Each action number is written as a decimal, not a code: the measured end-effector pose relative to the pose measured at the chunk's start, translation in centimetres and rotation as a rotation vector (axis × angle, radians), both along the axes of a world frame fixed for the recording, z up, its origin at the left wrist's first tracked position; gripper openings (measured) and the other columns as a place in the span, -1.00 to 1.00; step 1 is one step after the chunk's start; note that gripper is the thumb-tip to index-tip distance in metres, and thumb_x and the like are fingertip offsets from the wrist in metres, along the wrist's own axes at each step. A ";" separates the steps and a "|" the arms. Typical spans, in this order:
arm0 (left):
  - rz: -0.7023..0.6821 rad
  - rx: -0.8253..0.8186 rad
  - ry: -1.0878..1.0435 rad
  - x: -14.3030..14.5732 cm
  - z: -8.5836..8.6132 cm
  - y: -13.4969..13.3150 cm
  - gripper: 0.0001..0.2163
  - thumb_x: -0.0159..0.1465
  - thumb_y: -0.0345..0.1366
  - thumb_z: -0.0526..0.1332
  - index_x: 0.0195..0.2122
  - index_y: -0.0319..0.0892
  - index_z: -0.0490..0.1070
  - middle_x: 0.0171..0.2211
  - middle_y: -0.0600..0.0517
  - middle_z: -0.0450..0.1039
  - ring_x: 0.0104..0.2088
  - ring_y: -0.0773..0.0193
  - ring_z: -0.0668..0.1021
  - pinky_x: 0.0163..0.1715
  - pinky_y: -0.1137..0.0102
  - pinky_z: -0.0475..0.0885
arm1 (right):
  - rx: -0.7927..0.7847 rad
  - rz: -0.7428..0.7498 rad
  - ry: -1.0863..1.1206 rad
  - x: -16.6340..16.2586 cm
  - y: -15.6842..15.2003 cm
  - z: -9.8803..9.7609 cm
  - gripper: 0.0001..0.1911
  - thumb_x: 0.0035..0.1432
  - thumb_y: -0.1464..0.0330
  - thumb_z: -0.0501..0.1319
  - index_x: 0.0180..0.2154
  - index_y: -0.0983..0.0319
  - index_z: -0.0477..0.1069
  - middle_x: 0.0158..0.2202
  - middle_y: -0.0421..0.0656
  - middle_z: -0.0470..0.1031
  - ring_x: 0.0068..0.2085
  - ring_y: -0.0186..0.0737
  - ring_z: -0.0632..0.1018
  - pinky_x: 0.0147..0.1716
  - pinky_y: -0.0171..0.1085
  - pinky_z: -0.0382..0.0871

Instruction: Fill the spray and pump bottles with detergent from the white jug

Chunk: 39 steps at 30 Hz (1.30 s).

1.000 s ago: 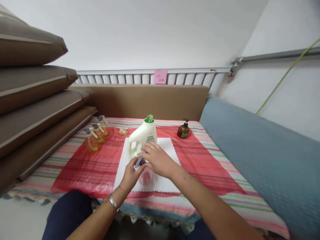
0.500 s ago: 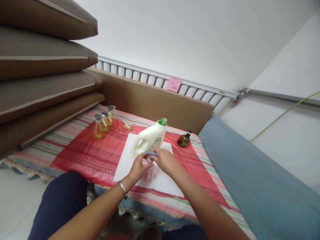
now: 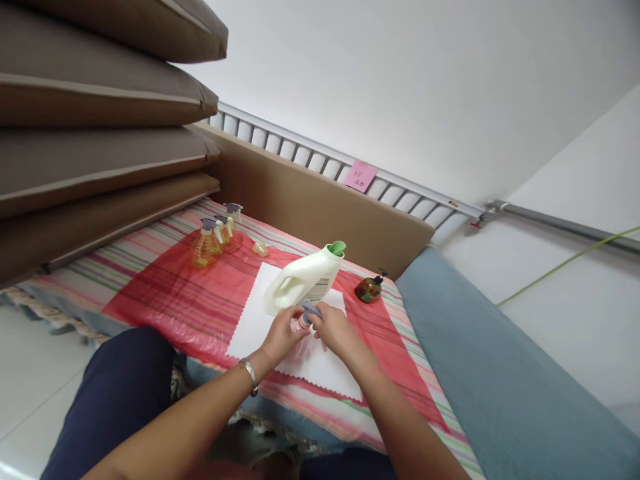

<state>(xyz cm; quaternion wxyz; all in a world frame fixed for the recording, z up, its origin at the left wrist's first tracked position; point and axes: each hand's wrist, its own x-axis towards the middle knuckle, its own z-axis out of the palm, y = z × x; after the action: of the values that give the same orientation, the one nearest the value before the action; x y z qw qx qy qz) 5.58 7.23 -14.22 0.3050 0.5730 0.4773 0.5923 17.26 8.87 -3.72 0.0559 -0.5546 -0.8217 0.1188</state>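
Note:
My left hand (image 3: 280,337) is closed round the neck of a clear pinkish spray bottle (image 3: 301,351), which stands on a white sheet with scalloped edges (image 3: 327,375). The fingers of my right hand (image 3: 337,328) grip the grey trigger spray head (image 3: 311,311) at the top of that bottle. Whether the head is seated on the neck, I cannot tell. Just behind my hands, a cream jug (image 3: 306,279) with a handle and a green spout rests on the same sheet, leaning to the right.
Several yellowish spray bottles (image 3: 203,250) with grey heads stand at the back left, near a small pale cap-like piece (image 3: 261,249). A brown pump bottle (image 3: 369,289) is to the right. Stacked cushions (image 3: 105,150), a brown board (image 3: 320,210) and a blue-grey panel (image 3: 500,360) border the striped cloth.
The view has shifted slightly. The spray head has turned, its long end now slanting down to the right, and my right fingers have moved lower around it. My left hand keeps its hold.

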 end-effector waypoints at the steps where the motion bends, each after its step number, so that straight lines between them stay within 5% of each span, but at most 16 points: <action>1: 0.007 0.003 0.009 0.0 0.1 -0.1 -0.68 -0.06 -0.38 0.33 -0.25 -0.18 0.35 -0.28 0.01 0.42 -0.22 0.20 0.43 -0.18 0.31 0.29 | -0.005 -0.006 0.001 -0.1 -0.1 0.1 -0.81 0.11 0.36 0.02 -0.27 0.26 0.34 -0.40 -0.13 0.51 -0.38 -0.26 0.52 -0.46 -0.38 0.24; 11: 0.008 -0.017 0.082 0.1 0.1 0.8 -0.76 -0.03 -0.23 0.33 -0.39 -0.18 0.33 -0.39 0.03 0.37 -0.30 0.19 0.41 -0.22 0.30 0.28 | -0.024 -0.032 -0.019 0.1 -0.3 0.1 -0.77 0.15 0.33 -0.01 -0.19 0.25 0.32 -0.40 -0.14 0.52 -0.42 -0.27 0.51 -0.47 -0.36 0.20; 18: -0.333 -0.011 0.123 -2.1 1.7 1.6 -0.78 -0.02 -0.30 0.32 -0.31 -0.16 0.46 -0.29 0.03 0.49 -0.22 0.19 0.47 -0.14 0.35 0.30 | -0.020 -0.021 -0.059 0.3 -0.7 0.3 -0.76 0.19 0.28 -0.04 -0.19 0.23 0.29 -0.34 -0.13 0.51 -0.40 -0.27 0.51 -0.48 -0.36 0.16; 22: -0.338 -0.052 0.099 -1.6 1.6 1.8 -0.63 -0.08 -0.29 0.35 -0.20 -0.18 0.43 -0.21 -0.02 0.47 -0.17 0.13 0.45 -0.13 0.31 0.30 | 0.000 -0.016 -0.087 -0.1 -0.8 0.4 -0.77 0.18 0.29 -0.03 -0.19 0.24 0.29 -0.33 -0.10 0.51 -0.33 -0.21 0.51 -0.46 -0.35 0.15; 30: -0.560 -0.117 0.065 -2.8 1.8 2.4 -0.78 -0.02 -0.36 0.30 -0.30 -0.21 0.47 -0.32 0.05 0.51 -0.25 0.22 0.49 -0.17 0.36 0.34 | -0.007 0.014 -0.120 0.0 -1.0 0.6 -0.75 0.18 0.27 -0.03 -0.17 0.22 0.28 -0.34 -0.12 0.50 -0.35 -0.22 0.50 -0.48 -0.35 0.13; 35: -0.427 -0.120 0.016 -2.2 2.1 1.7 -0.55 -0.09 -0.37 0.35 -0.12 -0.20 0.38 -0.16 -0.04 0.45 -0.16 0.16 0.44 -0.11 0.31 0.30 | 0.011 0.024 -0.119 -0.1 -0.9 0.4 -0.73 0.17 0.28 -0.05 -0.16 0.24 0.28 -0.31 -0.08 0.50 -0.31 -0.17 0.49 -0.45 -0.33 0.13; 39: -0.429 -0.132 -0.001 -2.3 1.8 1.9 -0.66 -0.06 -0.37 0.32 -0.20 -0.22 0.43 -0.19 -0.04 0.45 -0.14 0.15 0.43 -0.07 0.30 0.27 | 0.002 0.026 -0.117 -0.2 -1.0 0.5 -0.75 0.17 0.29 -0.04 -0.17 0.24 0.28 -0.34 -0.09 0.50 -0.35 -0.20 0.49 -0.47 -0.34 0.13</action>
<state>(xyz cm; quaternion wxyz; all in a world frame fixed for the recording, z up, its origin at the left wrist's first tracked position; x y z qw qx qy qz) 3.28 9.14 -12.39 0.4612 0.6397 0.3821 0.4818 17.03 7.85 -3.19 0.0069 -0.5500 -0.8307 0.0862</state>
